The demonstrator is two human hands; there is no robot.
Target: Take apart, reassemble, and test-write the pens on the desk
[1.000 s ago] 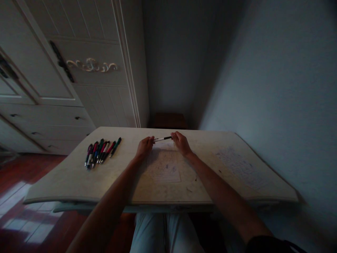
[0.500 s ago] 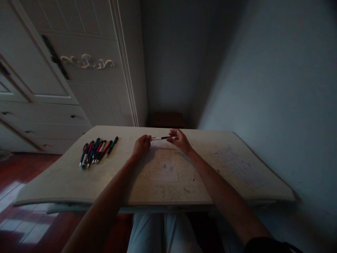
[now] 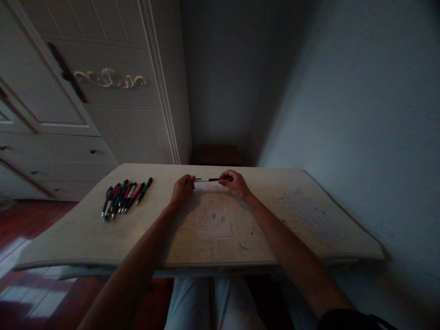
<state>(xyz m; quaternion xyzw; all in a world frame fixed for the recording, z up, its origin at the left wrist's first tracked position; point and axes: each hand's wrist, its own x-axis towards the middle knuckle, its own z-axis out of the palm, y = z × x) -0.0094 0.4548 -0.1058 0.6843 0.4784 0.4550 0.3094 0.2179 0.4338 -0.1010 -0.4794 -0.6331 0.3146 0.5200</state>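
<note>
A white and black pen [image 3: 208,180] lies level between my two hands, over the far part of the table. My left hand [image 3: 184,188] is closed on its white end, the one with the clip. At the black end, my right hand [image 3: 235,182] pinches the pen between thumb and fingers, which hide the tip. Below the hands a sheet of paper [image 3: 209,217] with small scribbles lies flat on the table. To the left, several pens [image 3: 123,198] in purple, red, green, black and white rest side by side in a loose group.
The pale table [image 3: 82,245] has a curved front edge close to my legs. A second sheet covered in writing [image 3: 312,215] lies at the right. A white cabinet [image 3: 130,133] stands behind on the left, and a wall [image 3: 364,119] borders the right side.
The fingers of my right hand have closed in on the pen's black end; they were more spread before. My left hand keeps its hold on the other end. The view has shifted slightly.
</note>
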